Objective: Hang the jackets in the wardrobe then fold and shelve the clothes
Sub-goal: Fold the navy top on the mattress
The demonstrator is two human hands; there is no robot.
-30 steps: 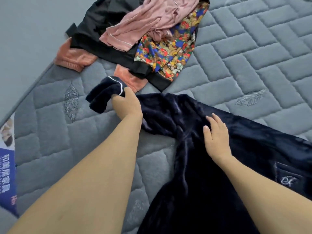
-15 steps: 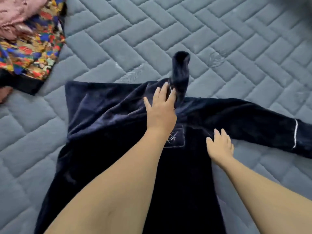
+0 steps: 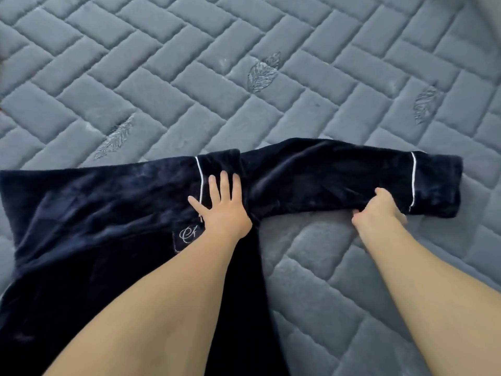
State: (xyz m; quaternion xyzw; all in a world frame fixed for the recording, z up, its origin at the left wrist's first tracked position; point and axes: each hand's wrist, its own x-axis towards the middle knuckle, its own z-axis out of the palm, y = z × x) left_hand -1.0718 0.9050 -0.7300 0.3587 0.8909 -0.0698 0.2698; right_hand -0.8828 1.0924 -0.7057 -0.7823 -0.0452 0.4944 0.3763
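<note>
Folding a navy top on the quilted bed

The navy velvet top (image 3: 108, 213) lies flat on the grey quilted mattress (image 3: 244, 77), its body at left and near, one sleeve (image 3: 339, 180) stretched out to the right. To do this fold well, I'd judge the sleeve should come across the body in one sweep, folding at the shoulder line, while the pinned side stays put (plush fabric tends to creep). The left hand (image 3: 223, 210) lies spread, fingers straight, pressing the cloth just beside the embroidered pocket (image 3: 187, 234). The right hand (image 3: 379, 210) is curled round the sleeve's near edge, close to the white-piped cuff (image 3: 433, 183), gripping it.
</note>
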